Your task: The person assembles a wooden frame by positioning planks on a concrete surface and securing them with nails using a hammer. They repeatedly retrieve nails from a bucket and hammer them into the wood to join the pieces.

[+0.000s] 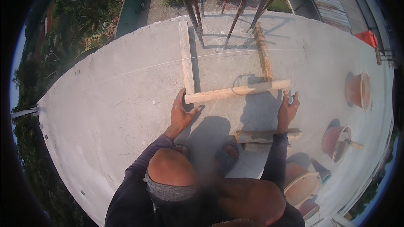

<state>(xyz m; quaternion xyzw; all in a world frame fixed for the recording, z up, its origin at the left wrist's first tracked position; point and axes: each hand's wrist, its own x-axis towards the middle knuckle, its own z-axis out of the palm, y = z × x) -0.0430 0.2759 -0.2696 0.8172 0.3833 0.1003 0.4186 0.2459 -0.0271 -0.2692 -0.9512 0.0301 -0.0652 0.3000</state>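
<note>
Beyond 2 sandaled feet (227,158) on the grey slab (126,101), the L hand (182,115) lies back up at the L end of a crosswise wooden strip (223,94), thumb & fingers spread; the R hand (287,111), fingers upraised & unclenched, is by its R end, exact contact unclear. Farther off, 2 more strips, L strip (186,59) & R strip (263,52), run away from the crosswise one (3 total, approx. U-shaped), w/ at least 6 steel rods (240,10) rising btwn/beyond their far ends.

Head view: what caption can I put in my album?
Left hand and right hand at opposite ends of a wooden bar, rusty rods beyond.
</note>
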